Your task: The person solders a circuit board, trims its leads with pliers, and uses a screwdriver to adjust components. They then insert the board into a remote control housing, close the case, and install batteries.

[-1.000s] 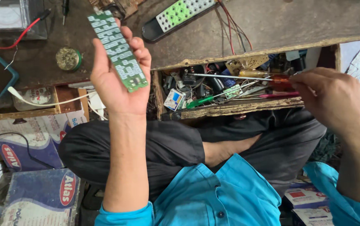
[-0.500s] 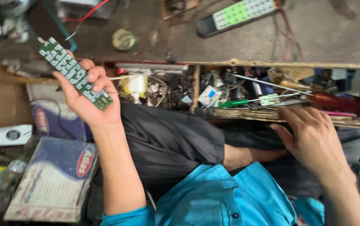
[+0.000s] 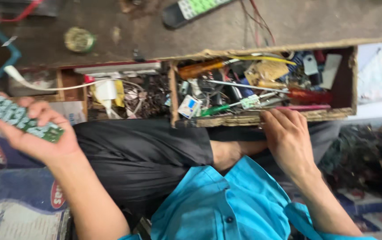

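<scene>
My left hand [image 3: 37, 135] holds a long green circuit board [image 3: 15, 114] flat across its palm at the left edge of view, above a printed sack. My right hand [image 3: 288, 135] rests with its fingertips on the worn front edge of an open wooden drawer [image 3: 262, 116]; I cannot tell whether it grips the edge. The drawer is crammed with tools: an orange-handled screwdriver [image 3: 206, 68], a red-handled screwdriver [image 3: 308, 95], a green-handled one [image 3: 215, 110], and small parts. I sit cross-legged in black trousers and a blue shirt.
A dark worktop [image 3: 155, 31] carries a remote control [image 3: 195, 9], a round tin [image 3: 80, 40] and red wires. A second compartment [image 3: 124, 93] to the left holds a white cable and clutter. Printed sacks [image 3: 26, 200] lie at lower left, junk at right.
My left hand has swung the circuit board down and to the left, off the worktop. My right hand has come out of the drawer's contents onto its front edge.
</scene>
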Demonstrator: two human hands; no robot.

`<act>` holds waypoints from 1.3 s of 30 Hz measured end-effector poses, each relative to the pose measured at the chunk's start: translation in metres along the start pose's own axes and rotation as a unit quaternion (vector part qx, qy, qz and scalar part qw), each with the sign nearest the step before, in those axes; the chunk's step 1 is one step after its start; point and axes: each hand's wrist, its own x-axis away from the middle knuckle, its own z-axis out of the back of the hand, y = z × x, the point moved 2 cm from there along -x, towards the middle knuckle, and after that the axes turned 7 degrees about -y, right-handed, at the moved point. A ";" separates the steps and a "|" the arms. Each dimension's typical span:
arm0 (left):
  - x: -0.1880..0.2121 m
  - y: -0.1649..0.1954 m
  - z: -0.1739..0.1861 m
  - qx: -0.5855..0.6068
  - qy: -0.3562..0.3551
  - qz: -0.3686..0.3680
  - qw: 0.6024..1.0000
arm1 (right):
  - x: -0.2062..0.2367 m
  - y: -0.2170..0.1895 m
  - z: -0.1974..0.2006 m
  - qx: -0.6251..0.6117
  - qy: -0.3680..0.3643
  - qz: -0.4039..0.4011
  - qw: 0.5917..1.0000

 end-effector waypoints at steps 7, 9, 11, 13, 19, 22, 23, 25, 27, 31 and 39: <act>-0.033 -0.019 -0.001 0.003 0.001 0.010 1.000 | -0.031 0.012 0.010 0.016 -0.059 0.016 0.998; -0.042 -0.025 -0.002 -0.007 0.001 0.026 1.000 | -0.044 0.034 0.016 -0.024 -0.163 -0.114 0.980; -0.047 -0.030 -0.003 -0.016 0.008 0.039 0.999 | -0.060 0.050 0.021 -0.040 -0.136 -0.116 0.983; -0.045 -0.031 -0.006 -0.040 -0.002 0.041 0.998 | -0.080 0.059 0.028 -0.034 0.030 0.014 0.999; -0.031 -0.039 -0.028 -0.053 -0.020 0.056 0.997 | -0.124 0.053 -0.001 0.102 0.043 0.038 0.993; -0.018 -0.061 -0.049 -0.070 -0.011 0.072 0.995 | -0.102 0.053 0.019 0.111 0.042 0.036 0.992; -0.013 -0.073 -0.058 -0.088 -0.010 0.083 0.993 | -0.086 0.056 0.030 0.121 0.021 0.017 0.992; 0.001 -0.107 -0.079 -0.090 -0.018 0.110 0.990 | -0.052 0.065 0.056 0.114 -0.019 -0.027 0.993; 0.014 -0.156 -0.103 -0.051 -0.023 0.155 0.986 | -0.022 0.077 0.077 0.063 -0.023 -0.064 0.996; 0.043 -0.255 -0.162 0.010 -0.152 0.218 0.964 | 0.018 0.089 0.069 -0.371 0.078 -0.274 0.884; 0.090 -0.359 -0.220 0.016 -0.244 0.321 0.915 | -0.003 0.067 0.006 -0.664 0.134 -0.275 0.682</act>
